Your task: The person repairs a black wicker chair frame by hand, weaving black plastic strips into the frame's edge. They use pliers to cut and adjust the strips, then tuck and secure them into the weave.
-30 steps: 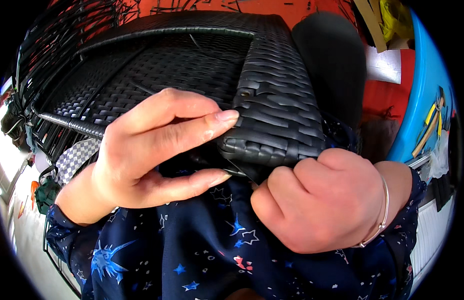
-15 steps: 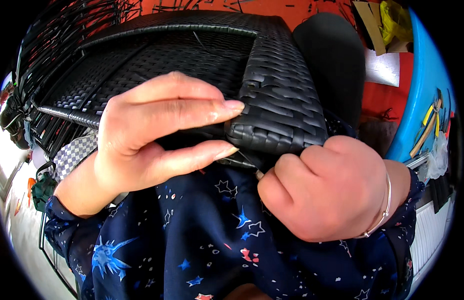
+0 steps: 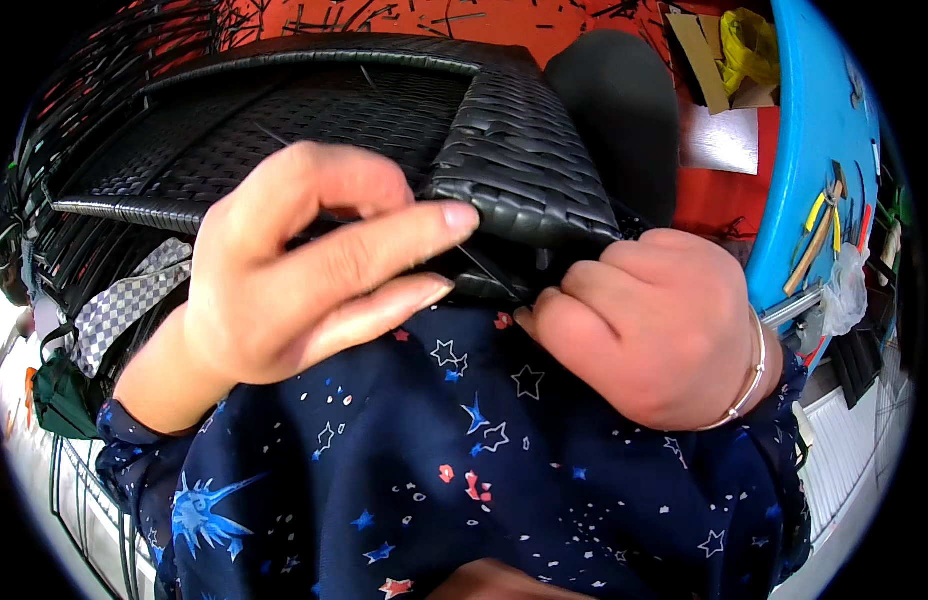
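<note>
A black woven rattan furniture piece (image 3: 529, 150), likely a chair, lies across my lap with its flat-woven corner toward me. My left hand (image 3: 294, 265) is beside that corner, thumb and fingers apart; a fingertip rests at the corner's left edge. Just right of the corner, my right hand (image 3: 649, 330) is closed in a fist, knuckles up. A thin black weaving strip (image 3: 496, 273) runs from under the corner to its thumb and finger. The underside of the corner is dark and partly hidden by my hands.
Black strips hang in a bundle (image 3: 94, 110) at the left. A blue surface (image 3: 794, 190) at the right bears pliers-like yellow-handled tools (image 3: 819, 220) and a clear plastic bag (image 3: 846, 290). Cut strips litter the red floor (image 3: 584, 22). A yellow bag (image 3: 749, 50) sits by cardboard.
The view has shifted, and the woven corner appears higher. One left finger has curled in while another stays stretched toward the corner. My right hand remains closed, with more of the strip showing.
</note>
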A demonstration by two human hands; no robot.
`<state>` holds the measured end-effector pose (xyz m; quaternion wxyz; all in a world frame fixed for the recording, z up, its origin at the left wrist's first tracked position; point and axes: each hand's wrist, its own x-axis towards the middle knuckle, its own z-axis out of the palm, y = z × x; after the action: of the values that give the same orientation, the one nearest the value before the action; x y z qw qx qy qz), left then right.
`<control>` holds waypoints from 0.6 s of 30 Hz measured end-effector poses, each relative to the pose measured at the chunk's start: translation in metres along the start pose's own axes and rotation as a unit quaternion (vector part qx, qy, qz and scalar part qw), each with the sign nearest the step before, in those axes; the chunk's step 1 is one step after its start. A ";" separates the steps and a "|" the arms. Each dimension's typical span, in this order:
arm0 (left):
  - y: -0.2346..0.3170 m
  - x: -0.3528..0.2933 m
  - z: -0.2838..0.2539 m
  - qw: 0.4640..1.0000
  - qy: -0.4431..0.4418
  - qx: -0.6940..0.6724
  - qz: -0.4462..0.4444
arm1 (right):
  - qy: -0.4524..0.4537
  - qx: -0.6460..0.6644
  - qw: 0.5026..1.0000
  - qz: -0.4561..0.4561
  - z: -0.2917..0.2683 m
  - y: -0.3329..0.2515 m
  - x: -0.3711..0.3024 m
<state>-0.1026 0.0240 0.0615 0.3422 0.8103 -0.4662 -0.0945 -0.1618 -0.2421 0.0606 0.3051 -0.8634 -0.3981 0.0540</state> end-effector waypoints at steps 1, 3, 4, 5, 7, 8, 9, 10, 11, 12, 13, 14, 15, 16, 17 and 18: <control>0.001 -0.002 0.005 0.999 0.022 0.004 0.022 | 0.007 0.010 1.000 0.006 0.000 0.000 -0.003; 0.007 0.001 0.014 0.997 0.031 0.047 0.054 | 0.014 0.027 0.999 0.019 -0.004 0.001 -0.010; 0.012 0.004 0.016 0.995 0.023 0.072 0.059 | 0.017 0.034 0.999 0.023 -0.005 0.002 -0.013; 0.017 0.007 0.018 0.993 0.016 0.096 0.064 | 0.019 0.042 0.999 0.027 -0.006 0.003 -0.016; 0.019 0.011 0.022 0.992 0.025 0.102 0.067 | 0.021 0.056 0.998 0.027 -0.007 0.005 -0.020; 0.019 0.012 0.024 0.992 0.029 0.105 0.067 | 0.020 0.063 0.998 0.023 -0.008 0.006 -0.021; 0.020 0.012 0.024 0.992 0.030 0.108 0.062 | 0.023 0.075 0.997 0.019 -0.008 0.007 -0.022; 0.020 0.014 0.024 0.992 0.030 0.109 0.059 | 0.026 0.086 0.996 0.016 -0.008 0.009 -0.024; 0.021 0.014 0.025 0.994 0.020 0.100 0.050 | 0.033 0.101 0.994 0.011 -0.007 0.011 -0.025; 0.024 0.013 0.024 0.995 0.009 0.091 0.040 | 0.040 0.116 0.992 0.006 -0.006 0.013 -0.025; 0.027 0.013 0.025 0.996 0.003 0.081 0.031 | 0.039 0.127 0.991 0.004 -0.006 0.016 -0.027; 0.032 0.015 0.022 0.995 -0.010 0.098 0.029 | 0.037 0.137 0.990 0.002 -0.005 0.020 -0.029; 0.033 0.017 0.022 0.995 -0.015 0.094 0.033 | 0.035 0.147 0.988 0.000 -0.005 0.022 -0.030; 0.034 0.016 0.022 0.995 -0.020 0.092 0.033 | 0.037 0.162 0.986 0.008 -0.005 0.023 -0.031; 0.034 0.016 0.022 0.995 -0.025 0.090 0.034 | 0.039 0.177 0.983 0.016 -0.006 0.024 -0.031; 0.035 0.016 0.021 0.995 -0.033 0.086 0.027 | 0.036 0.195 0.980 0.017 -0.007 0.025 -0.032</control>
<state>-0.1280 -0.0110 0.0713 0.2584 0.8204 -0.5050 -0.0718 -0.1648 -0.2807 0.0478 0.4807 -0.7954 -0.3541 0.1042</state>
